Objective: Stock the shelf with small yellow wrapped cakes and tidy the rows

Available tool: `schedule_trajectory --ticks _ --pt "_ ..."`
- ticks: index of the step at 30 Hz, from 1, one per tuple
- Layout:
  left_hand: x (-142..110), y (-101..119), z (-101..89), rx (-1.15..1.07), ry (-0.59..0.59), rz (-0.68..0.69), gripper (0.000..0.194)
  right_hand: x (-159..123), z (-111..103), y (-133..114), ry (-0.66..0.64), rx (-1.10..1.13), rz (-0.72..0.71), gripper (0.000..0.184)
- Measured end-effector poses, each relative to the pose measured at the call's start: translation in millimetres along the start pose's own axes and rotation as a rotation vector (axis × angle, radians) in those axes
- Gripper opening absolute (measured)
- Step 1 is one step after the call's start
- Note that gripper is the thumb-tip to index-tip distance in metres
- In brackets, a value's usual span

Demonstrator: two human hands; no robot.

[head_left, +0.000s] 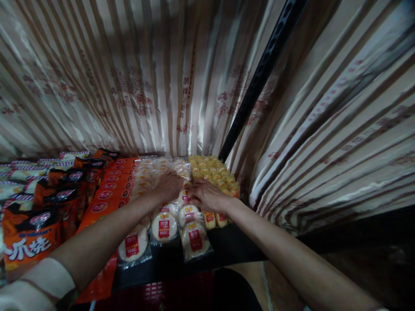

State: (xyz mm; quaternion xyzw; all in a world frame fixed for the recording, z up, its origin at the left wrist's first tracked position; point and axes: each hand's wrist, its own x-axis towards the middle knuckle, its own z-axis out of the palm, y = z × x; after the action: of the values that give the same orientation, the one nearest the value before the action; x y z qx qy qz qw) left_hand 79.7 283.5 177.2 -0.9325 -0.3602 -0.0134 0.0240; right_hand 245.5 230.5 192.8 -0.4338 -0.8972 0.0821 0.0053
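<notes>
While the left hand point(170, 185) and the right hand point(205, 194) were close together, left of the foot of the black post point(259, 82), the round cracker packets point(164, 225) lay beneath them in overlapping rows on the dark shelf point(233, 248), to the post's left and on its near side. The left fingers were bent down among the packets, the right ones partly curled and a little spread against the packets' edges; whether either set had hold of one, I could not tell. Small yellow packets point(228, 183) sat right at the post's foot. Farther to its left, beyond the crackers, came orange-red packs point(106, 194), then orange bags point(35, 242) and pale striped packets point(27, 172). A printed curtain point(162, 65) hung behind the post.
</notes>
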Motion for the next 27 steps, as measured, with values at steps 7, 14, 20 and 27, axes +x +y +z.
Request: schedule_trajectory --ticks 7,14,20,27 --pt "-1.1 -1.6 1.7 -0.011 0.020 0.007 0.020 4.2 6.3 3.5 0.008 0.031 0.063 0.017" --pt "-1.1 -3.9 2.8 -0.063 0.037 0.004 0.020 2.9 13.9 5.4 0.058 -0.002 0.055 0.015" --pt "-1.9 -2.5 -1.3 -0.086 0.016 -0.013 0.020 0.9 17.2 2.7 0.105 -0.092 0.101 0.028" --pt "-4.1 -3.4 -0.2 -0.092 0.048 -0.005 0.012 0.7 12.1 -5.3 0.107 -0.168 0.129 0.029"
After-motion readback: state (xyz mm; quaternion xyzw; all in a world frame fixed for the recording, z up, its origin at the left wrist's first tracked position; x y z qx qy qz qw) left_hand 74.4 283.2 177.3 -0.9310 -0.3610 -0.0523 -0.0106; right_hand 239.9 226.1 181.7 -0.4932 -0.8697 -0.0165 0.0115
